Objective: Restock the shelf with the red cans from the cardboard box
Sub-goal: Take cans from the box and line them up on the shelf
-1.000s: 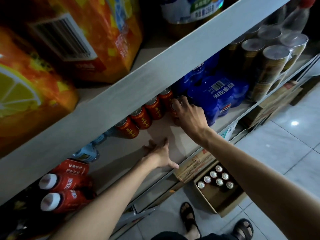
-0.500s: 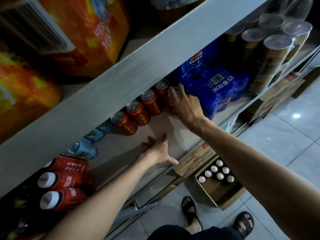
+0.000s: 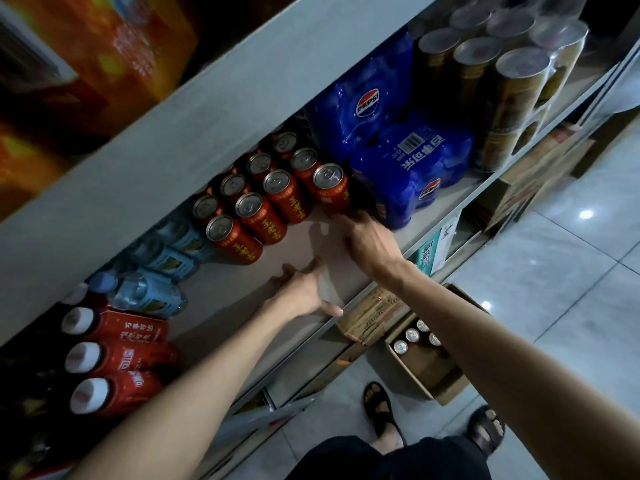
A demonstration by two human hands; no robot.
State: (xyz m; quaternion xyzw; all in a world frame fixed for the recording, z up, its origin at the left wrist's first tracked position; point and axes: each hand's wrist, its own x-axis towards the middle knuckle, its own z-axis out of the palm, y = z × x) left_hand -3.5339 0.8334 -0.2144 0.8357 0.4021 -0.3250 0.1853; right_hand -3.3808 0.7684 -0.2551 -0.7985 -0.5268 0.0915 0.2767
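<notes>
Red aluminium cans [image 3: 277, 199], two rows, are standing upright on the middle shelf [image 3: 242, 292], running from 8 o'clock to 2 o'clock. The end can [image 3: 330, 188] is sitting just beside the blue Pepsi pack [image 3: 408, 161].

Right hand [image 3: 367, 240] is reaching to that end can's foot from 5 o'clock. Its fingertips are too indistinct to tell whether they are gripping the can.

Left hand [image 3: 301, 289] is lying flat on bare shelf board at 7 o'clock of the right hand, fingers straight, gripping nothing.

Cardboard box [image 3: 426, 379] is sitting on the floor at 5 o'clock, silver-topped cans [image 3: 412, 336] showing inside.

Handling, judged: full cans are probably feeling moderately heavy, rigid and smooth-walled, possibly slippery. Wrapping fingers round the mid-wall is looking safest, since dropping risks denting.
</notes>
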